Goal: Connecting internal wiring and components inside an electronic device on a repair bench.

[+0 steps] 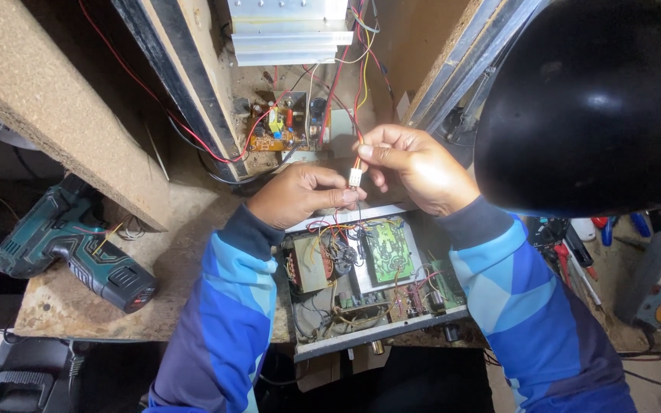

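Observation:
Both my hands meet over an open amplifier chassis (pixel 392 330). My right hand (pixel 415 164) pinches the coloured wires just above a small white plug connector (pixel 355 177). My left hand (pixel 304 195) grips the lower side of the same connector between thumb and fingertips. Under my hands the chassis shows a green circuit board (pixel 388 251), a transformer (pixel 309 264) and tangled wires. The red, yellow and white wires (pixel 361 76) run up from the connector to an orange circuit board (pixel 281 126) inside a wooden cabinet.
A finned aluminium heatsink (pixel 288 30) sits at the top of the cabinet. A teal cordless drill (pixel 70 245) lies on the worn bench at left. A black lamp shade (pixel 590 107) fills the upper right. Screwdrivers and pens (pixel 579 248) lie at right.

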